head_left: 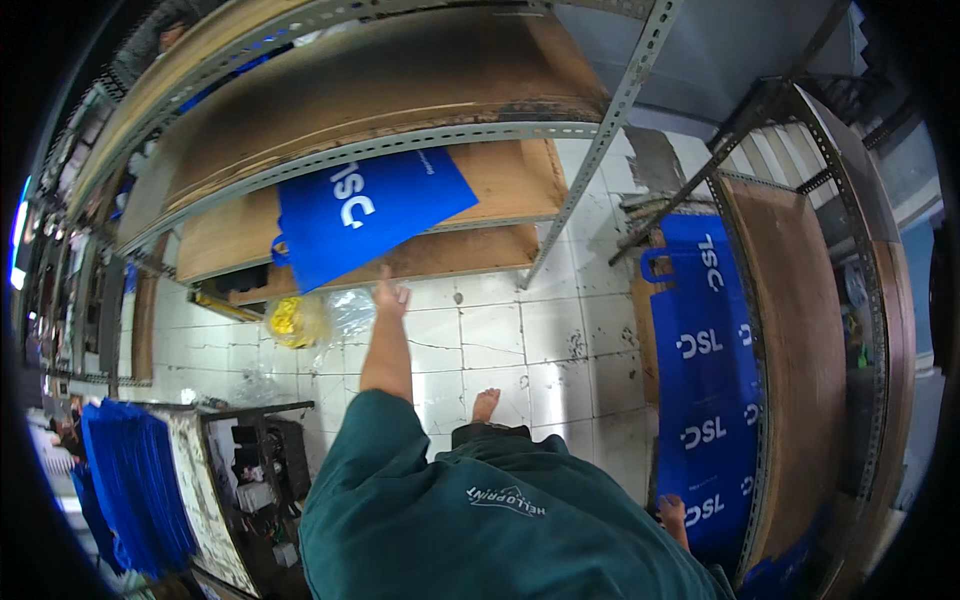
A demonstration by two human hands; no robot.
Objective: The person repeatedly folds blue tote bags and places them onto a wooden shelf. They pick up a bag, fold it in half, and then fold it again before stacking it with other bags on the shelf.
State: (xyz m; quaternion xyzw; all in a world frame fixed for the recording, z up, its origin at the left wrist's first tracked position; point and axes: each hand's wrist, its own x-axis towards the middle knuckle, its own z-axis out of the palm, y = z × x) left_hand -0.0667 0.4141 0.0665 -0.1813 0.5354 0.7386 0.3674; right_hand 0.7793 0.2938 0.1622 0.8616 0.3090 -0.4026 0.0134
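Observation:
My left hand [391, 296] reaches forward with its fingers apart and nothing in it. Just beyond its fingertips, a flat blue bag [400, 205] with white print and a cut-out handle lies tilted on a shelf, sticking out past the shelf's edge. At the lower right, my right hand [674, 512] is low beside a row of flat blue bags [700, 385] with white print. It overlaps their near left edge. Its fingers are too small and partly hidden to show whether they grip a bag.
A perforated metal rack [640, 70] with wooden boards stands ahead; another wooden shelf [800, 370] is at right. Yellow material in clear plastic [288, 322] and plastic wrap [350, 310] lie on the tiled floor [490, 340]. A blue stack [140, 485] stands at lower left.

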